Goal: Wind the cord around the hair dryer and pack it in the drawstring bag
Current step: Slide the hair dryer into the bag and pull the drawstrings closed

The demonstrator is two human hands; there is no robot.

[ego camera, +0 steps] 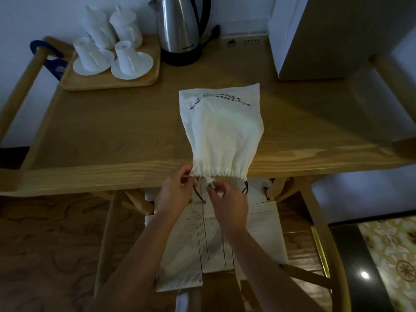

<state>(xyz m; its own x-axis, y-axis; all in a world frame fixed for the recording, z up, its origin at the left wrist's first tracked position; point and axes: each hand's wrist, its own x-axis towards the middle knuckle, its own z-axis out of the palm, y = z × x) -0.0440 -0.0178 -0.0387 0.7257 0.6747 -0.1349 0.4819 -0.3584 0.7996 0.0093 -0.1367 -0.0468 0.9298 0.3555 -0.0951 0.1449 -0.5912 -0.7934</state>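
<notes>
The white drawstring bag lies on the wooden surface, bulging as if full, though what is inside it cannot be seen. Its gathered mouth sits right at the surface's near edge, puckered almost closed, and its flat printed end points away toward the kettle. The left hand is at the near-left corner of the bag's mouth, its grip pinched on the fabric or cord there. The right hand is just beside it, under the middle of the mouth, its fingertips pressed together on a small white toggle or cord end. A dark drawstring hangs in a loop between the two hands, and another dark loop dangles below the bag's near-right corner. Well beyond the bag to the left, a wooden tray carries upturned white cups on saucers. Below the bag's mouth, past the surface's edge, is a chair with a woven seat.
</notes>
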